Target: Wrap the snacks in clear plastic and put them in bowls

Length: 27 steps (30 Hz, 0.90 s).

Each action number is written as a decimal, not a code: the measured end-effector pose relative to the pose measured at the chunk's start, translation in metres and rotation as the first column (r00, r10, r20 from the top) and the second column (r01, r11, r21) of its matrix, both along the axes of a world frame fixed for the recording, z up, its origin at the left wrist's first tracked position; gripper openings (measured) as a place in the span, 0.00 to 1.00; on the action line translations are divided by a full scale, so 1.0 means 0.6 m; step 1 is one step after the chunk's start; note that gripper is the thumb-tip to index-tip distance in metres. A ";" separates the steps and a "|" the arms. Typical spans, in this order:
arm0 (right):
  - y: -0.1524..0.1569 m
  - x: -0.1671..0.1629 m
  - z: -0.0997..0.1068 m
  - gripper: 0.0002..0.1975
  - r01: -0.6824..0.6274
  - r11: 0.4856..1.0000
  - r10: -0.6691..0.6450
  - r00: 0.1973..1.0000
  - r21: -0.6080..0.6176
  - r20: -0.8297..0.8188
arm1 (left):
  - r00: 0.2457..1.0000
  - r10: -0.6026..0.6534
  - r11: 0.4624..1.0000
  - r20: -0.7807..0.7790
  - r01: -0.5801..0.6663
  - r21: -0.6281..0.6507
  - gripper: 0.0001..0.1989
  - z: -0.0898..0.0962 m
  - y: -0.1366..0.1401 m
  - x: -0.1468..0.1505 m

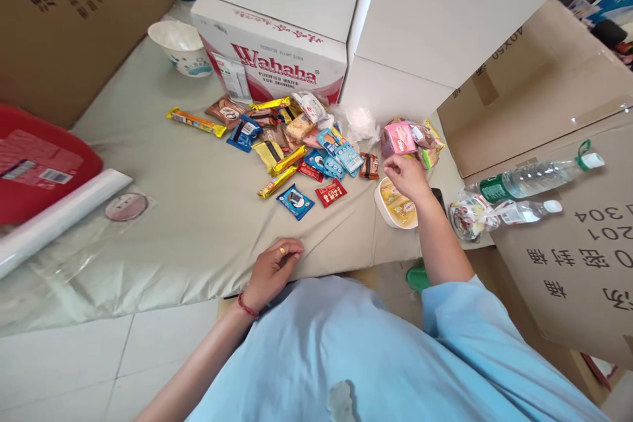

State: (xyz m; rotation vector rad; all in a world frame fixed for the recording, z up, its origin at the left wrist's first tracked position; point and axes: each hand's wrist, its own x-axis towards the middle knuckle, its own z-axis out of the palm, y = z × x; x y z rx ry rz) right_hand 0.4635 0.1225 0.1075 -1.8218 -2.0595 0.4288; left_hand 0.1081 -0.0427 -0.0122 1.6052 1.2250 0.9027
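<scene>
My left hand [275, 268] rests on the cloth at the front edge of the table, holding nothing, its fingers loosely bent and the thumb a little apart. My right hand [408, 177] is above the back of a white tub [384, 210] with yellow-wrapped pieces inside. Its fingers are drawn together; whatever they hold, if anything, is hidden. Just beyond it lies a pink packet [399, 138] beside other snack packs. A blue snack packet [295, 202] and a red packet [331, 193] lie between my hands, in front of a pile of wrapped snacks [297, 135].
Behind the pile stands a Wahaha water carton [277, 59], with a paper bowl [182, 49] to its left. A red container [44, 165] and a plastic roll [64, 221] lie at left. Water bottles [539, 178] lie at right by a large cardboard box [568, 244].
</scene>
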 end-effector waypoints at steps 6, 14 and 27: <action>0.164 -0.071 -0.027 0.14 0.229 0.947 -0.248 0.967 0.224 0.060 | 0.998 0.047 0.999 0.035 -0.048 0.020 0.11 -0.004 -0.006 0.003; 0.281 -0.095 -0.077 0.21 0.462 0.882 -0.458 0.887 0.091 -0.064 | 0.999 0.000 0.995 0.046 -0.005 0.102 0.10 0.000 -0.009 0.002; 0.044 -0.106 -0.032 0.16 -0.093 0.992 -0.010 0.619 -0.086 -0.785 | 0.853 0.209 0.912 0.479 0.008 -0.411 0.25 0.048 0.021 0.022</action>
